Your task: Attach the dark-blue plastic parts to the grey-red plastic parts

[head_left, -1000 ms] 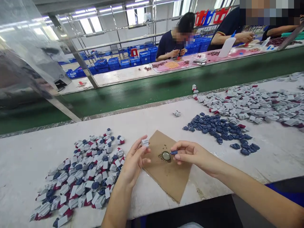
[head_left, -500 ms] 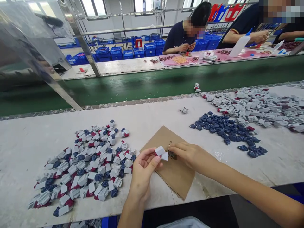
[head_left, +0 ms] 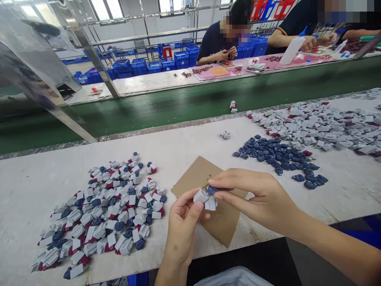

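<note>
Bright workshop light falls across a white worktop (head_left: 181, 139) edged by a green strip (head_left: 166, 108), with a co-worker (head_left: 210, 45) bent over small parts on the far side. From my end of the head camera, the change is plain: half a second ago the right hand (head_left: 262, 194) was down at the round dish on the cardboard (head_left: 189, 174); now it is up, meeting the left hand (head_left: 182, 226) over that same sheet. Thumb and fingers of the right are pinched on a blue piece (head_left: 212, 190); the left has its thumb and fingers closed on a grey-white piece (head_left: 200, 196). Blue sits right up against grey-white, though I can't tell whether it is seated or merely held there. For the work in hand, I read this as the two parts being brought together, not yet let go. Behind the fingers, the dish is hidden from me; a few brass-coloured bits (head_left: 210, 176) show past them. As for writing, I find none I can read: no brand on either piece, and no legible label on the white bottle (head_left: 292, 51) opposite.
</note>
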The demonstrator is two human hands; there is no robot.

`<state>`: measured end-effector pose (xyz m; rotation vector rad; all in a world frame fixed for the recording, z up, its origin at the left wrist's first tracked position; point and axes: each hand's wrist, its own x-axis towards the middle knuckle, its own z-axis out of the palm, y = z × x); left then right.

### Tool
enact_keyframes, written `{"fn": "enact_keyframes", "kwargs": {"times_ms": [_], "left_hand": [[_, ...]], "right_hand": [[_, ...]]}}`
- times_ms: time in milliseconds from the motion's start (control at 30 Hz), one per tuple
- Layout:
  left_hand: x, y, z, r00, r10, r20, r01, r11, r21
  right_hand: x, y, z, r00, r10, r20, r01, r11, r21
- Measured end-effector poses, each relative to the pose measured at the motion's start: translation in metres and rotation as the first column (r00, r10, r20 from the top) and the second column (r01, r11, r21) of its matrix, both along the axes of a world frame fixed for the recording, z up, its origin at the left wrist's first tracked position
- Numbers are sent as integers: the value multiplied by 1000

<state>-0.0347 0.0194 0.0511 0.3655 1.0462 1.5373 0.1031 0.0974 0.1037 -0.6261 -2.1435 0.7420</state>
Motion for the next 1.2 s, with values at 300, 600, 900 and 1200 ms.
{"fn": "enact_keyframes", "kwargs": {"times_ms": [300, 600, 900, 1200], "left_hand": [[5, -4, 15, 998, 15, -69, -11, 998, 55], [5, -1, 6, 991, -38, -128, 50, 994, 97], [3, -3, -2, 984, -175, 14, 174, 982, 73], [1, -6, -6, 913, -91, -397, 187, 959, 212]], "right_hand": [[2, -3, 5, 998, 70, -3, -69, 989, 131], [2, -4, -9, 994, 86, -61, -77, 986, 146], [3, -3, -20, 980, 165, -112, -155, 983, 95], [13, -11, -32, 986, 90, -139, -83, 995, 55]]}}
